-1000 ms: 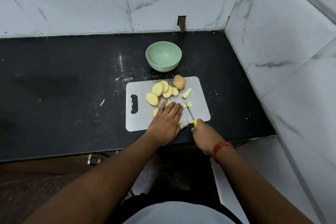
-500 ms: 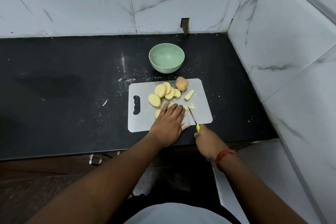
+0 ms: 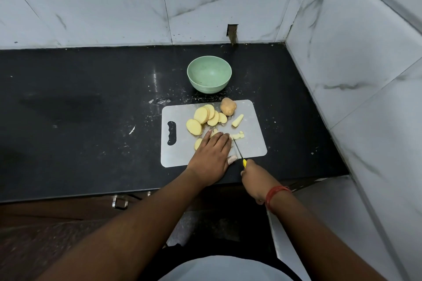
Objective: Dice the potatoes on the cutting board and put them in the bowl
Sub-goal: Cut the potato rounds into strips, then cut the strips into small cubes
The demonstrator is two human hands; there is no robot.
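Left hand (image 3: 211, 155) lies flat, fingers straight, pressing down on potato pieces near the middle of the board (image 3: 251, 148); what's under the palm is hidden, only a slice edge (image 3: 197, 143) peeks out at its left. Right hand (image 3: 255, 178) is wrapped round the yellow handle of a knife (image 3: 238, 149), thin blade running up along the left fingertips toward a small heap of dice (image 3: 237, 136). More slices (image 3: 206, 116) fan out at the board's far side, one stick (image 3: 237, 120) lies apart to the right, and an uncut potato (image 3: 228, 106), skin on, sits at the far edge. Bowl (image 3: 209, 77) stands just past the board on the black counter (image 3: 80, 121), nothing in it as far as I can see. So dicing looks early: most slices untouched, nothing transferred yet. Handling guess: raw potato is firm, light, wet and starchy on cut faces, so slices probably slide on the smooth board and on each other; flat press from above works, but fingertips sit very close to the blade, a curled grip would be safer. The uncut potato is round and could roll, best held by its sides, then halved for a flat base. Dice are small and sticky, probably best scooped with both hands or swept off the board.
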